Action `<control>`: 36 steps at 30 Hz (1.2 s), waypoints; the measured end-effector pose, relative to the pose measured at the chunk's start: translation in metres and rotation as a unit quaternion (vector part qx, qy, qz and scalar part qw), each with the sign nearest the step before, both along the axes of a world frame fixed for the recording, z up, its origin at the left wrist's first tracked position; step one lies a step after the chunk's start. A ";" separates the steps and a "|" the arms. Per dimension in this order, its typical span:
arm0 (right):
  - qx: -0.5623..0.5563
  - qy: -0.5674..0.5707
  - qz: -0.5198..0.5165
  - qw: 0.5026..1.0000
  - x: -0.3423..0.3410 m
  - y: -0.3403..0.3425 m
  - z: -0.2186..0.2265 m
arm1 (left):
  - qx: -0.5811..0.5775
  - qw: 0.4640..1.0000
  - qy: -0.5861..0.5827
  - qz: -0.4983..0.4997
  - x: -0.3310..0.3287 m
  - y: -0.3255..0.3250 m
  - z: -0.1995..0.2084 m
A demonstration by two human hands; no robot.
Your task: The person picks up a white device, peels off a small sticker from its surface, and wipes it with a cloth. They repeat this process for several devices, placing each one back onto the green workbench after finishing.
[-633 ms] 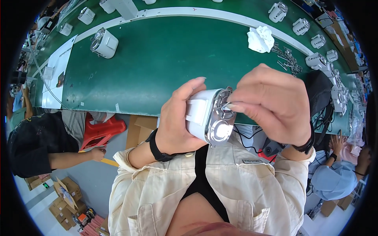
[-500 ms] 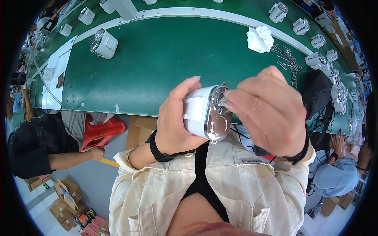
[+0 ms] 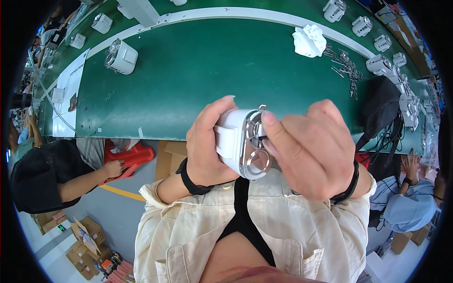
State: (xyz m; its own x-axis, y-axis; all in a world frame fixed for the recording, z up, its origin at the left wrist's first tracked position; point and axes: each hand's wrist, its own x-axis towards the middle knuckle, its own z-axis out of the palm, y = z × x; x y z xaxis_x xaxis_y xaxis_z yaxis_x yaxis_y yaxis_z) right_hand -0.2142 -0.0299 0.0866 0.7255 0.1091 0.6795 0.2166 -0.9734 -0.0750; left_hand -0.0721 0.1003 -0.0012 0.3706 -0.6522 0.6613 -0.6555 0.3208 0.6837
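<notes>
A white, rounded box-shaped device [image 3: 230, 137] is held up in front of my chest, its shiny chrome face with two round openings turned to the right. My left hand [image 3: 203, 148] wraps around its left side and back, thumb along the top. At the upper opening, the fingers of my right hand [image 3: 316, 153] are pinched together against the chrome ring. A small shiny piece shows at those fingertips, but I cannot make out what it is. On the far left of the table lies a similar white device [image 3: 125, 57].
A green table [image 3: 188, 70] spans the far side. On its right are crumpled white tissue [image 3: 309, 41], loose metal parts [image 3: 347, 68], a black bag [image 3: 382, 106] with cables and several white devices [image 3: 408, 111]. Other people sit at left and right, near a red stool [image 3: 134, 155].
My right hand has come lower and a little left, still at the upper opening. The held device has shifted slightly left and down. The person at left has moved a hand up onto the stool.
</notes>
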 end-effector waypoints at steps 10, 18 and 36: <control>0.067 0.015 -0.007 0.998 0.003 -0.009 0.014 | 0.012 1.000 0.005 -0.004 0.005 0.001 -0.001; 0.112 0.025 0.064 0.991 0.008 -0.022 0.007 | 0.015 1.000 0.003 -0.006 0.003 -0.002 0.001; 0.131 -0.009 0.078 0.988 0.006 -0.023 -0.004 | 0.007 1.000 -0.027 -0.006 0.009 -0.007 -0.003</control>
